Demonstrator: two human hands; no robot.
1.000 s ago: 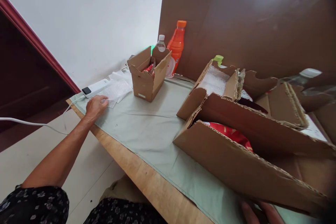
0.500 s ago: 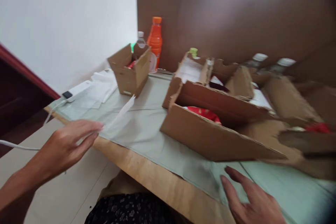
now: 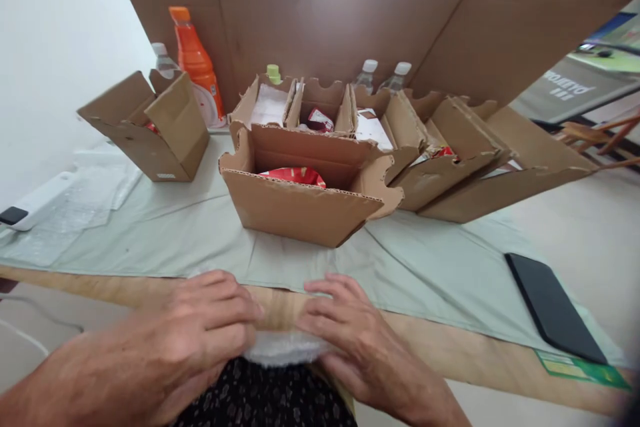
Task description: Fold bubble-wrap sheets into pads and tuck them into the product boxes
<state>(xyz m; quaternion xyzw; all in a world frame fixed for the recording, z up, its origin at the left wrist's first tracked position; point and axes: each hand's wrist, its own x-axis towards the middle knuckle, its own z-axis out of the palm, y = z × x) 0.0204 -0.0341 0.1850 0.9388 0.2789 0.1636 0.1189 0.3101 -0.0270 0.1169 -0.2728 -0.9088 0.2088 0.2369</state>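
Note:
A piece of whitish, see-through bubble wrap (image 3: 286, 349) is stretched between my two hands, just over my lap at the table's front edge. My left hand (image 3: 213, 320), a little blurred, has its fingers curled over the left end of the wrap. On the right end, my right hand (image 3: 345, 330) grips with its thumb below and bent fingers above. Straight ahead stands an open cardboard box (image 3: 300, 213) with a red packet (image 3: 295, 176) inside. More clear bubble wrap (image 3: 85, 193) lies in a loose pile at the left.
Behind the front box stands a row of cardboard boxes (image 3: 440, 177) with packets inside. Another box (image 3: 173, 153) is at the left, near an orange bottle (image 3: 196, 67). A dark phone (image 3: 553, 307) lies at the right, over a green packet (image 3: 580, 368). A white power strip (image 3: 43, 200) sits far left.
The view has swung right. My left hand has brought the thin translucent sheet from the left to the front edge, and my right hand, empty before, now grips it too.

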